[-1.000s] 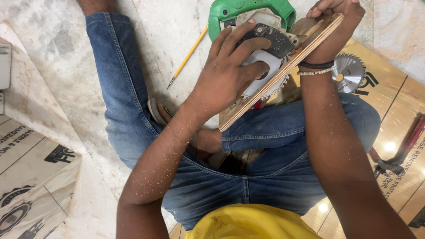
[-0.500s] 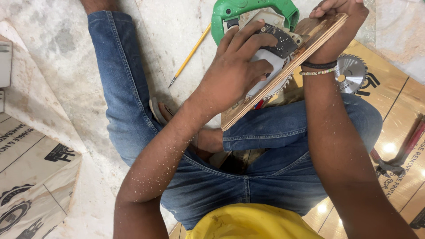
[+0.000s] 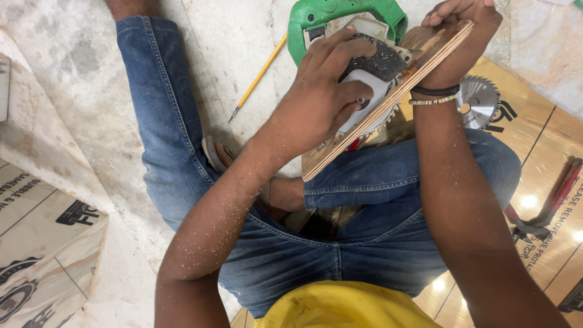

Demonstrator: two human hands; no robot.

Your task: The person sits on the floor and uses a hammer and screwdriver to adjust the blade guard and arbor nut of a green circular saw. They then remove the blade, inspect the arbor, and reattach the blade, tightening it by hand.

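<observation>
Presently, the person sits on the pale marble floor (image 3: 91,73) in blue jeans, with a green-handled circular saw with a grey and black body (image 3: 364,54) held over the raised right knee. Mounted against the saw is a flat rectangular plywood board (image 3: 434,51), tilted so that its layered edge runs diagonally from lower left to upper right. The left hand (image 3: 322,103) lies over the saw's body, fingers curled and clamped on its grey housing, thumb side near the board's lower end. The right hand (image 3: 461,36) is closed around the board's upper end, fingers wrapped over the far edge; 2 bands sit on that wrist. Sawdust specks both forearms. 1 loose toothed circular saw blade (image 3: 478,100) lies just beside the right wrist on brown printed cardboard sheeting (image 3: 546,152). A yellow pencil (image 3: 258,79) lies on the floor left of the saw, well apart from both hands. A red-handled tool (image 3: 555,197) rests on the cardboard at far right
</observation>
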